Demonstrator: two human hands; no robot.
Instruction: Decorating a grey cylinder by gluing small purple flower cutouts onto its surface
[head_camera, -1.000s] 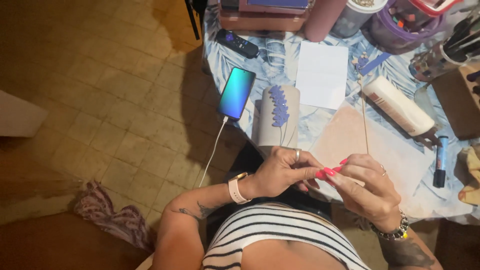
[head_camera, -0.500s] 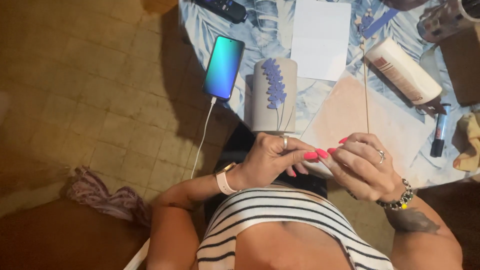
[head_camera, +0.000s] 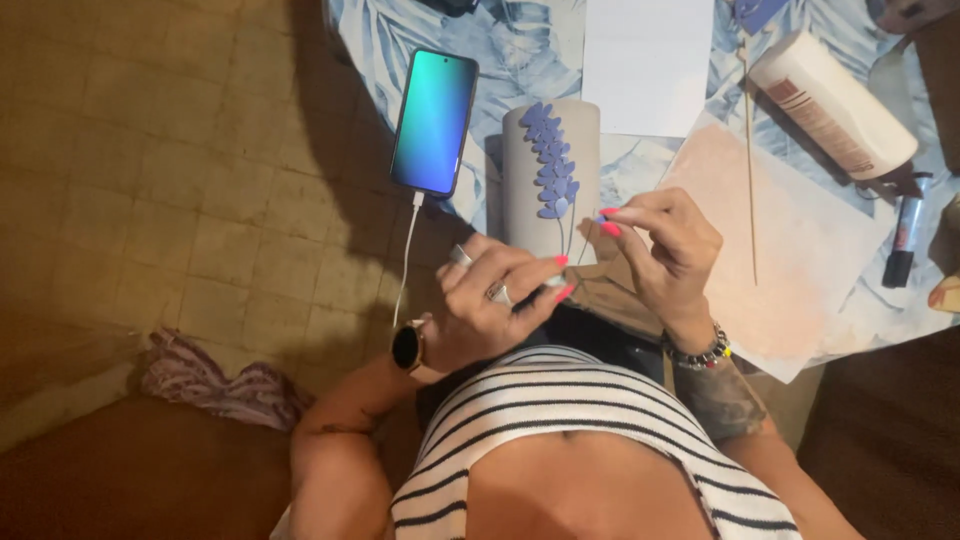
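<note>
Right hand (head_camera: 668, 245): fingers (head_camera: 625, 215) pinched narrow on a tiny bluish bit at the tips, its kind too small to tell. The pinch sits just beside the lower right edge of the vase, near the drawn stems.

Left hand (head_camera: 492, 295): fingers (head_camera: 535, 272) curled narrow, seemingly around a small dark tool at the tips, which is mostly hidden. Rings on two fingers; dark wristwatch (head_camera: 406, 346) on the wrist.

Grey vase (head_camera: 551, 180): cylindrical, lying on the bench near its front edge, long axis running away from the person. Purple leaf-shaped pieces (head_camera: 550, 170) run in a sprig along its upper face, thin stems below. It lies just ahead of both hands; the right hand is the nearer, its pinch nearly touching the vase, and the left is a little below the vase's near end.

Bench (head_camera: 520, 50): covered in a blue leaf-print cloth.

Smartphone (head_camera: 433, 120): left of the vase, screen lit blue-green, white cable (head_camera: 406, 255) hanging off the bench edge.

White paper sheet (head_camera: 648, 60): beyond the vase.

Pale pink sheet (head_camera: 790, 260): right of the right hand, a thin wooden stick (head_camera: 749, 170) lying on it lengthwise.

White glue bottle (head_camera: 832, 105): on its side, far right.

Dark marker (head_camera: 905, 240): near the right edge.

Beaded bracelet (head_camera: 695, 352): right wrist.

Crumpled cloth (head_camera: 215, 385): on the tiled floor, well apart at left.
</note>
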